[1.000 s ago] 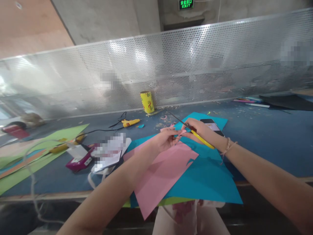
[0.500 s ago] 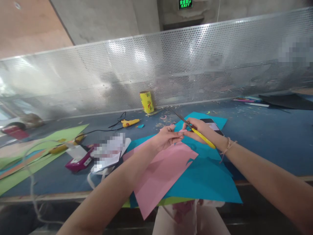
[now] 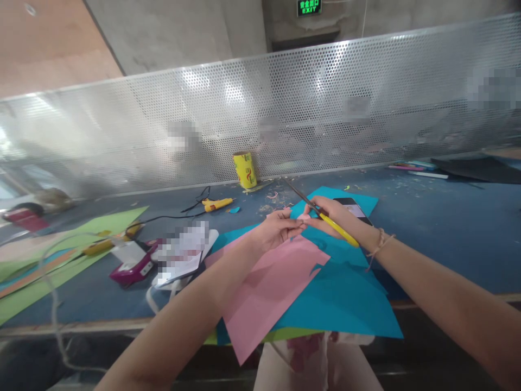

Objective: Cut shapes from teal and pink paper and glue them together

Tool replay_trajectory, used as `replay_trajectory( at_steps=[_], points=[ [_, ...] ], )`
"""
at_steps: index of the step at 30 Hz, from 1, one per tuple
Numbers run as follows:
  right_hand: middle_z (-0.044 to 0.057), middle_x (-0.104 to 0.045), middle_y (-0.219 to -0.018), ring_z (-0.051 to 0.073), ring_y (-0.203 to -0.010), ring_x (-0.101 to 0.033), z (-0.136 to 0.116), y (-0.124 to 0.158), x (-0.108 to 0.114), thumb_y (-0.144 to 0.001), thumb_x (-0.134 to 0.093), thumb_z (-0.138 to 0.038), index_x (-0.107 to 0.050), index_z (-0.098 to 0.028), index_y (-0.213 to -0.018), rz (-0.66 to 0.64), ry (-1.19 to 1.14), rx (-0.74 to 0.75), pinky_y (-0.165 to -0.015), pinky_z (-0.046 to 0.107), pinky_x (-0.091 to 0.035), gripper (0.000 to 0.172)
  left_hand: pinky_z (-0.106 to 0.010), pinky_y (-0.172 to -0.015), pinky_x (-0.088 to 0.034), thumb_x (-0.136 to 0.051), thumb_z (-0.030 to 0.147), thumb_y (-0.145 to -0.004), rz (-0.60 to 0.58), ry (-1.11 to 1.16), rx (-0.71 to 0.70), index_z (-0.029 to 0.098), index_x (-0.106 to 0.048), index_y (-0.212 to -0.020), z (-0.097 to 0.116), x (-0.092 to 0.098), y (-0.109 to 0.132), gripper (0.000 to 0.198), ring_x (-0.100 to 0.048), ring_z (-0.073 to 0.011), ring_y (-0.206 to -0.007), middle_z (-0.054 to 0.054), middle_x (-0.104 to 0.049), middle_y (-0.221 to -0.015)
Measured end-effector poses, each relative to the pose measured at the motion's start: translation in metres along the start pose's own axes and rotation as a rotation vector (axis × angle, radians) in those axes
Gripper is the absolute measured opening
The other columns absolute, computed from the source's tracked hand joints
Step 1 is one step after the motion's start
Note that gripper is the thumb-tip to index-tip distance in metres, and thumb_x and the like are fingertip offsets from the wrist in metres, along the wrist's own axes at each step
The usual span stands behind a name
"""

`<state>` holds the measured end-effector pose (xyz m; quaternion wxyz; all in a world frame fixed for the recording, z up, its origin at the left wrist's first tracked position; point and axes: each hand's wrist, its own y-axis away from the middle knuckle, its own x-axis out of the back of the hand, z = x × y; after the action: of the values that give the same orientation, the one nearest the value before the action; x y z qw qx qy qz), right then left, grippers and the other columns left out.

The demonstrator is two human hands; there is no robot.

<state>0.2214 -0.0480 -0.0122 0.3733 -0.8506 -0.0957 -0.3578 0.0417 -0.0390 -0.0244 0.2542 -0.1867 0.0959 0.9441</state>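
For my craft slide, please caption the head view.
Left hand beside right hand holding yellow-handled metal scissors, above a notched pink paper sheet and blue paper.

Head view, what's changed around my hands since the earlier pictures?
The left hand has arched up slightly; less of the small pink paper piece shows at its fingertips. The yellow-handled metal scissors in the right hand tilt a little more steeply. No release shows. The large pink paper sheet and blue paper sheets stayed put.

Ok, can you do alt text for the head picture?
A left hand and right hand meet at a pink scrap above pink paper and blue paper; the right hand also holds scissors. Beyond are a glue gun and a yellow tube.
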Motion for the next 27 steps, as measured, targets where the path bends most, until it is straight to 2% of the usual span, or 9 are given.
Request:
replay_trajectory(
  at_steps=[5,8,11,13,18,22,27],
  points=[
    [0.003,-0.058,-0.084,0.015,-0.071,-0.055,0.009,-0.002,-0.005,-0.074,-0.055,-0.030,-0.055,-0.018,-0.085,0.032,-0.025,0.005,-0.062,0.025,-0.042,0.016,-0.018,-0.073,-0.051,-0.061,-0.001,-0.068,0.097,0.001,-0.050,0.008,-0.066,-0.074,-0.001,0.000,-0.003,0.013,-0.064,-0.0084,-0.064,-0.005,-0.068,-0.068],
    [0.003,-0.057,-0.082,0.016,-0.072,-0.056,0.014,-0.004,-0.010,-0.072,-0.056,-0.034,-0.052,-0.018,-0.083,0.108,-0.103,-0.111,-0.062,0.027,-0.044,0.020,-0.021,-0.079,-0.050,-0.062,-0.001,-0.067,0.209,0.042,-0.137,0.007,-0.066,-0.073,0.001,0.001,-0.006,0.011,-0.064,-0.0082,-0.064,-0.005,-0.068,-0.069],
    [0.002,-0.055,-0.075,0.016,-0.066,-0.055,0.017,-0.006,-0.014,-0.069,-0.057,-0.041,-0.048,-0.019,-0.081,0.137,-0.118,-0.255,-0.058,0.028,-0.044,0.026,-0.024,-0.083,-0.049,-0.064,-0.001,-0.065,0.322,0.098,-0.258,0.008,-0.063,-0.066,0.003,0.004,-0.009,0.009,-0.064,-0.0097,-0.066,-0.005,-0.067,-0.068],
    [0.001,-0.053,-0.072,0.016,-0.062,-0.053,0.021,-0.005,-0.017,-0.069,-0.057,-0.043,-0.045,-0.020,-0.080,0.121,-0.069,-0.253,-0.056,0.028,-0.044,0.028,-0.024,-0.082,-0.050,-0.063,-0.001,-0.066,0.365,0.127,-0.321,0.008,-0.062,-0.065,0.004,0.006,-0.011,0.009,-0.064,-0.0101,-0.067,-0.005,-0.066,-0.066],
    [0.002,-0.051,-0.073,0.014,-0.060,-0.046,0.029,0.001,-0.027,-0.071,-0.054,-0.044,-0.039,-0.021,-0.075,0.062,-0.012,-0.094,-0.054,0.028,-0.041,0.027,-0.022,-0.078,-0.050,-0.062,-0.001,-0.067,0.405,0.170,-0.393,0.009,-0.061,-0.066,0.007,0.008,-0.013,0.010,-0.063,-0.0084,-0.062,-0.003,-0.065,-0.063],
    [0.002,-0.049,-0.071,0.014,-0.059,-0.045,0.021,0.003,-0.029,-0.073,-0.051,-0.045,-0.039,-0.020,-0.073,0.036,0.028,-0.112,-0.054,0.029,-0.039,0.027,-0.021,-0.076,-0.050,-0.061,-0.001,-0.066,0.433,0.199,-0.440,0.010,-0.059,-0.062,0.007,0.003,-0.010,0.012,-0.062,-0.0074,-0.060,-0.002,-0.064,-0.060],
    [0.002,-0.050,-0.068,0.015,-0.058,-0.047,0.001,0.000,-0.020,-0.075,-0.048,-0.046,-0.038,-0.021,-0.071,-0.040,0.011,-0.199,-0.054,0.028,-0.039,0.027,-0.021,-0.073,-0.049,-0.064,0.003,-0.065,0.387,0.182,-0.428,0.010,-0.061,-0.062,0.004,-0.004,-0.007,0.009,-0.063,-0.0083,-0.062,-0.002,-0.065,-0.062]
  ],
)
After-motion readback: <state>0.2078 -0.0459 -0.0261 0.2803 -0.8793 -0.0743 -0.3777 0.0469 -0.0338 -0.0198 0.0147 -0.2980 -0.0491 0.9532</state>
